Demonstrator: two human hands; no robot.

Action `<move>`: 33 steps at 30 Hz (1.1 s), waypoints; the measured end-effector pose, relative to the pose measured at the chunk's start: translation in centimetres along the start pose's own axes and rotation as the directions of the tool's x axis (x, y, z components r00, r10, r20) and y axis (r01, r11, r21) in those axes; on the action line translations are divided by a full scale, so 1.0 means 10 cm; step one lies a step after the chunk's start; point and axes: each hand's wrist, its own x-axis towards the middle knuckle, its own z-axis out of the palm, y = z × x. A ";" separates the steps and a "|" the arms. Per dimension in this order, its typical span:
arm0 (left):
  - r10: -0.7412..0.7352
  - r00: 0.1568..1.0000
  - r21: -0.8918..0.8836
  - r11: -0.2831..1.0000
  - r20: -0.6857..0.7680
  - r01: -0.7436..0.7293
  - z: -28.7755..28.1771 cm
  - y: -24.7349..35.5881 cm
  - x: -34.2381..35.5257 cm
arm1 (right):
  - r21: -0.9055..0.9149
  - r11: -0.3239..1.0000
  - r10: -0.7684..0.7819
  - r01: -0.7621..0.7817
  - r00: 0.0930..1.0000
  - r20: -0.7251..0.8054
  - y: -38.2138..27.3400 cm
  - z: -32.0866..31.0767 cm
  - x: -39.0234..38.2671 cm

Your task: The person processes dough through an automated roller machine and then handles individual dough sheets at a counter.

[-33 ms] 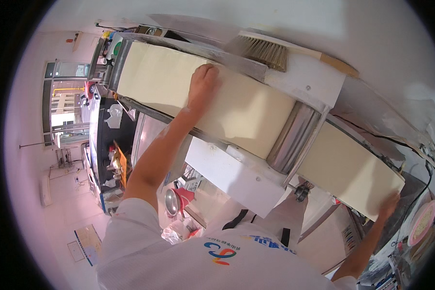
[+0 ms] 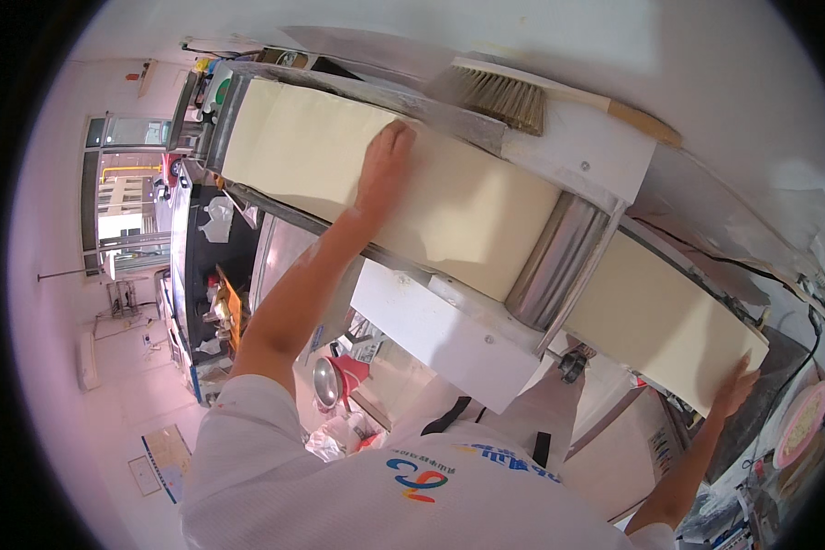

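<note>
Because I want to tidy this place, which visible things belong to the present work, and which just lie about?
In use: pale sheet, touched by left hand and right hand; metal roller.
Apparently just lying about: brush, metal bowl, orange board.

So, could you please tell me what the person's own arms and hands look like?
The shirt's short white sleeves leave both forearms bare. The left hand and right hand wear no gloves. A whitish smudge marks the left forearm.

white shirt (image 2: 302,486) | blue lettering (image 2: 511,458) | small dark characters (image 2: 423,459) | multicoloured emblem (image 2: 417,478)
</note>
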 end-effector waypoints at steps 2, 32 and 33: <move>0.062 0.997 0.131 0.989 0.038 -0.066 -0.02 0.19 -0.10 | 0.121 0.984 -0.135 0.129 0.990 0.038 0.17 0.08 0.17; -0.750 0.616 0.535 0.427 -0.241 0.729 -1.62 -1.55 0.10 | 0.205 0.976 0.049 -0.068 0.994 0.096 0.08 0.14 0.39; -0.697 0.668 0.575 0.444 -0.261 0.688 -1.51 -1.33 0.07 | 0.328 0.940 0.054 -0.096 0.989 0.134 0.14 0.07 0.32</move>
